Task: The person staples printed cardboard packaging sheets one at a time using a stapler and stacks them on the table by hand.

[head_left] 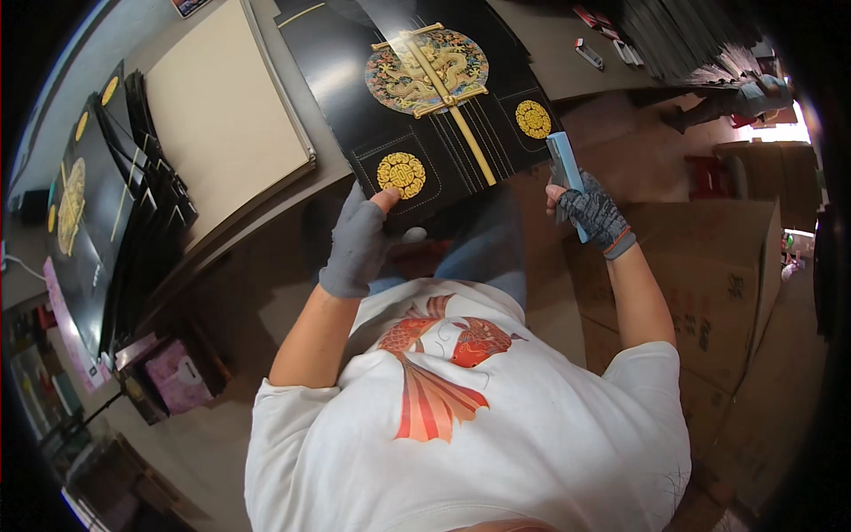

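Observation:
A flat black paper bag point(421, 133), printed with a round dragon emblem, gold bars and gold medallions, lies across the table and juts over its near edge. My left hand point(356, 239), in a grey fingerless glove, pinches the bag's near left corner, thumb on top by a medallion and the other fingers hidden beneath. Just off the bag's near right corner, my right hand point(592, 211), in a dark mottled fingerless glove, is closed around a light-blue and grey stapler point(565, 167). The stapler's tip is close to the bag's right edge; I cannot tell whether they touch.
Left of the bag lies a stack of beige board point(222, 124). Beyond it stand several similar black bags point(111, 213). A small box point(589, 54) and dark stacked sheets point(678, 40) are at the far right. Cardboard boxes point(674, 284) stand to my right; another person point(753, 96) is beyond.

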Motion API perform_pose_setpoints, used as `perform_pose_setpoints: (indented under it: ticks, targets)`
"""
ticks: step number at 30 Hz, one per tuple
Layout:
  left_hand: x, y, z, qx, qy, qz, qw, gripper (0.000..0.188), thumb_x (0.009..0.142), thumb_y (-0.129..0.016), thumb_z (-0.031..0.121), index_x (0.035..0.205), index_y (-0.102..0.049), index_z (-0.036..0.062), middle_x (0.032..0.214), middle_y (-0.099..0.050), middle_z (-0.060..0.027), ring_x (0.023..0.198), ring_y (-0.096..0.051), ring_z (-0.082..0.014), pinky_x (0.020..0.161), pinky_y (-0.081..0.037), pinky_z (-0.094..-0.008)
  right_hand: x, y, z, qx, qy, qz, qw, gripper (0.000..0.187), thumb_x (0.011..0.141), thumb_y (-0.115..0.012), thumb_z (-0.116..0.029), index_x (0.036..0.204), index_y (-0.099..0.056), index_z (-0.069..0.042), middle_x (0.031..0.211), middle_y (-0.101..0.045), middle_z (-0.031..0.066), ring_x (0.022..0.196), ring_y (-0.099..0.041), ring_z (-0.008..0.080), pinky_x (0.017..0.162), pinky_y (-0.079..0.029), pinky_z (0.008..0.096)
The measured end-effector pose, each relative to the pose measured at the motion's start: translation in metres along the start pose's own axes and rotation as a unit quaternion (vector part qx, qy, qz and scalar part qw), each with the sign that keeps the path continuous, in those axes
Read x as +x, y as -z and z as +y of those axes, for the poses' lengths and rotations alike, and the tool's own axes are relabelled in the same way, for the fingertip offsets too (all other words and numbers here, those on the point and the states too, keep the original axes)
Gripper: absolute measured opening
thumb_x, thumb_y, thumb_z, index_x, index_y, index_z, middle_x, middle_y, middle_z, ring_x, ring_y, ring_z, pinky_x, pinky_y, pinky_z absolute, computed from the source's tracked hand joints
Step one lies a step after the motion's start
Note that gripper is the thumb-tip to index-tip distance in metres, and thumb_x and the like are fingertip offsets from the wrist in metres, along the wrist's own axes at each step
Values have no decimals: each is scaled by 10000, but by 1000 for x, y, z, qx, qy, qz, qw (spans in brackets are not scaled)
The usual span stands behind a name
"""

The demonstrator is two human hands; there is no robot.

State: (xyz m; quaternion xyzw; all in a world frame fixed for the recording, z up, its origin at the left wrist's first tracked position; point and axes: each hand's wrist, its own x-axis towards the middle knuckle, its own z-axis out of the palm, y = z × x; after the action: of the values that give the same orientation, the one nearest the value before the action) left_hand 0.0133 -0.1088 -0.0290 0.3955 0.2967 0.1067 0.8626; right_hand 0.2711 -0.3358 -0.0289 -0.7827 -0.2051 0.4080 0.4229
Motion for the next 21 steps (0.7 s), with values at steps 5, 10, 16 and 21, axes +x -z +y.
perform_pose_setpoints:
  ticks: [5,10,16,21]
  targets:
    - [-3,-1,4,-6,-2,0,1000,438,906,-480,172,1336,-415,116,1199,-563,-55,981,-600,-185,690,-549,-332,7,-4,-4,-69,3,20,997,313,851,-681,-299,954,-550,-34,693,-598,52,613,-612,139,582,-504,284]
    - [-1,0,1,-32,23,11,999,472,893,-520,207,1340,-409,106,1196,-565,-72,990,-587,-214,727,-545,-360,-4,-21,-22,-28,-20,31,999,298,835,-690,-324,860,-515,-84,604,-507,10,504,-520,120,487,-445,273]
    - [19,19,-43,179,-112,-294,932,949,693,-827,442,1398,-379,-10,1282,-550,-161,1125,-556,-221,916,-487,-359,-8,-27,-1,64,-50,6,997,288,878,-669,-326,895,-511,-86,666,-525,24,556,-538,130,504,-467,276]
    - [48,-51,-56,43,61,-98,992,632,825,-693,450,1245,-576,-9,1196,-604,-137,1089,-555,-182,953,-424,-299,-42,-50,-1,167,-12,-79,983,236,912,-627,-274,944,-516,-69,774,-554,47,656,-572,150,601,-509,302]
